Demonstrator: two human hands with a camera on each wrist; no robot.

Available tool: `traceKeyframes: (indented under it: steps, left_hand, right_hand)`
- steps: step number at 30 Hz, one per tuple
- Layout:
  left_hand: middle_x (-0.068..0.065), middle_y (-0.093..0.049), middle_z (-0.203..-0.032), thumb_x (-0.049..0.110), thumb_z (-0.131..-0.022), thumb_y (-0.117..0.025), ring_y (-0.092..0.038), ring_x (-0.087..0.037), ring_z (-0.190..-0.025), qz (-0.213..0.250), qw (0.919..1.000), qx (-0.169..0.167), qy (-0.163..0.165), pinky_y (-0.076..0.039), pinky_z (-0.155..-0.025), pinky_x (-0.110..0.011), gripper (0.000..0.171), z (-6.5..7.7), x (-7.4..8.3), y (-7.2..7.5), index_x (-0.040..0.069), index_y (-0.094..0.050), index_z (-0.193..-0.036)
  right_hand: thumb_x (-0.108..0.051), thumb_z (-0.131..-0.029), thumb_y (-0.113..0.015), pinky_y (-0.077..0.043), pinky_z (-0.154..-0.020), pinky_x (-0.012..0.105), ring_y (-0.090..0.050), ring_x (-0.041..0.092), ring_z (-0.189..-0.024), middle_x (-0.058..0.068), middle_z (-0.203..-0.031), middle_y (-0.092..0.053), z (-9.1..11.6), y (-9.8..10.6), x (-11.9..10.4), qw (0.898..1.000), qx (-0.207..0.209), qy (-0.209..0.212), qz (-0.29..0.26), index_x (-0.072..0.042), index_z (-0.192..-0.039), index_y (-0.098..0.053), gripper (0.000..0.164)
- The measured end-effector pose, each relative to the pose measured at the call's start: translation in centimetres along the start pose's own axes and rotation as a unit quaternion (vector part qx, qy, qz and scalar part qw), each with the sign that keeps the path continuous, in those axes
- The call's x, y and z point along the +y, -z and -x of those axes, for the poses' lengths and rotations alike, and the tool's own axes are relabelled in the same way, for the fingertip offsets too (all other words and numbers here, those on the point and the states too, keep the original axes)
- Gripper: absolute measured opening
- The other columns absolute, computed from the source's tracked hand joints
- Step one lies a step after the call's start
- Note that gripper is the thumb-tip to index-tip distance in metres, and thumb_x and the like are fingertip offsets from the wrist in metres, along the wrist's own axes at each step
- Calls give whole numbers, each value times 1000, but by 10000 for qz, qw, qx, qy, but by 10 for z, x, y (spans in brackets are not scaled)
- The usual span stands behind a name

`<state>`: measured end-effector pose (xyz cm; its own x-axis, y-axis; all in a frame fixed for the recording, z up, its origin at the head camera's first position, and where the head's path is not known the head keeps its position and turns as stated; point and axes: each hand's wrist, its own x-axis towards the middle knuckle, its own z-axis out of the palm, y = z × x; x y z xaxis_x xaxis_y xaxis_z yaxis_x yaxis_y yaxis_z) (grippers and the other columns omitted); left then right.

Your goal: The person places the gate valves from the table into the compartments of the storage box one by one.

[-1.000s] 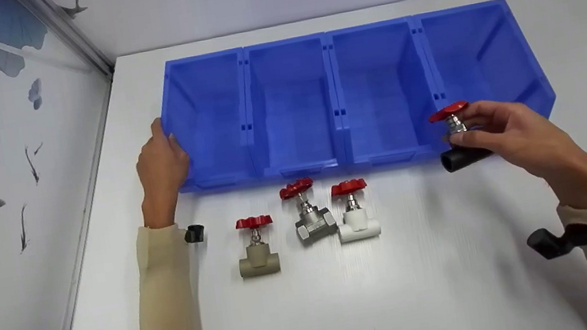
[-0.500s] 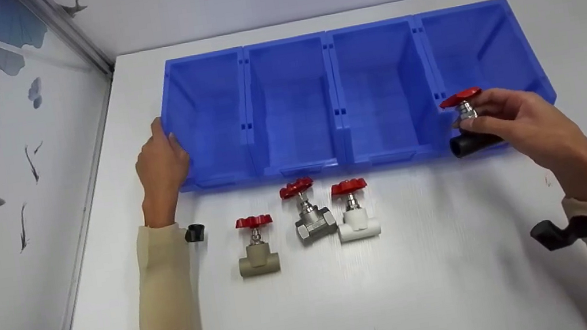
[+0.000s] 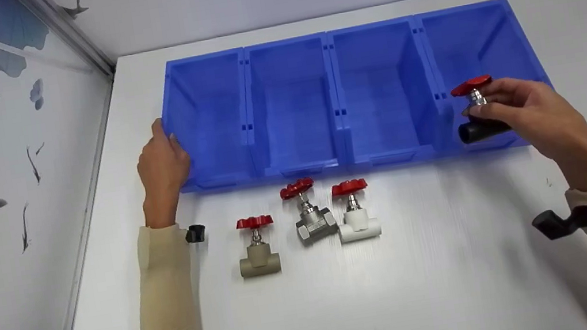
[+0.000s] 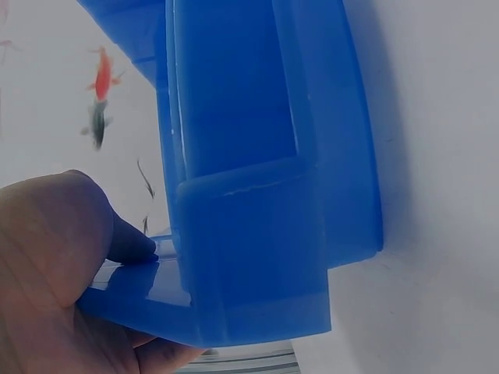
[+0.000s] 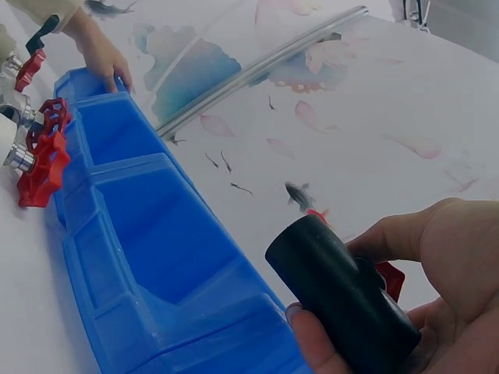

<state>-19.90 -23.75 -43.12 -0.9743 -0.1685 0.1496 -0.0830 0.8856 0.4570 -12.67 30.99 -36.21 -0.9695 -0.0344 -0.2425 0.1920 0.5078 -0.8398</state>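
My right hand (image 3: 538, 111) pinches a black pipe valve with a red handwheel (image 3: 471, 85) around its metal neck. The valve is held over the front of the rightmost blue bin (image 3: 525, 46), handwheel up. In the right wrist view its black body (image 5: 335, 288) lies across the fingers. At the far left my left hand (image 3: 162, 161) grips the side wall of the leftmost blue bin (image 3: 220, 183); the left wrist view shows the thumb (image 4: 129, 240) on one side of that wall and fingers beneath.
In front of the joined row of bins lie an olive valve (image 3: 259, 260), a steel valve (image 3: 316, 225) and a white valve (image 3: 359, 225), all with red handwheels. A printed wall panel (image 3: 2, 278) borders the table (image 3: 435, 295) on the left.
My right hand has moved right and away from me with the black valve, from the front edge to over the rightmost bin. The left hand and the other valves stay put.
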Motion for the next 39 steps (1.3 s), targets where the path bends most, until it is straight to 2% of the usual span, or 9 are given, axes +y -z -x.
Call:
traceKeyframes:
  steps: [10,18,23,30,33,39]
  left_hand:
    - [-35,-59,-126,15,-105,-39,-61,-51,-109,24,10000,1,19,-49,-87,-62,46,1,0,0,-7,-38,-145]
    - [-35,-59,-125,15,-105,-39,-61,-51,-108,33,10000,9,-30,-49,-86,-61,47,2,0,0,-7,-37,-146]
    - [-35,-59,-125,14,-105,-39,-61,-52,-108,51,10000,25,-29,-48,-86,-62,46,2,-1,0,-7,-37,-145]
    - [-34,-59,-126,15,-105,-39,-62,-51,-108,50,10000,13,-21,-49,-86,-62,46,1,0,0,-6,-37,-146]
    - [-34,-59,-127,15,-105,-38,-61,-51,-108,39,10000,-1,-22,-49,-86,-62,46,1,0,0,-6,-37,-146]
    - [-35,-58,-127,15,-105,-38,-61,-52,-109,52,10000,-20,9,-49,-87,-62,46,1,1,0,-6,-36,-146]
  right_hand:
    - [-46,-96,-62,-36,-88,32,-54,8,-105,-22,-105,-65,-12,2,7,9994,64,-263,237,-8,-129,-56,51]
    - [-45,-97,-61,-35,-92,32,-49,12,-112,-23,-106,-64,-26,3,12,9987,248,-421,143,-9,-130,-56,49]
    - [-45,-96,-61,-39,-86,27,-51,12,-106,-16,-109,-62,-35,3,14,9979,359,-476,238,-10,-130,-55,49]
    - [-44,-97,-59,-38,-85,30,-57,5,-92,-21,-100,-61,-47,0,21,9972,352,-603,251,-7,-131,-52,51]
    - [-42,-98,-58,-38,-87,32,-58,6,-93,-18,-101,-61,-52,-1,25,9972,341,-644,169,-5,-133,-51,51]
    - [-49,-96,-58,-36,-96,40,-49,17,-107,-7,-117,-56,-59,-3,30,9958,257,-837,267,-7,-138,-48,60]
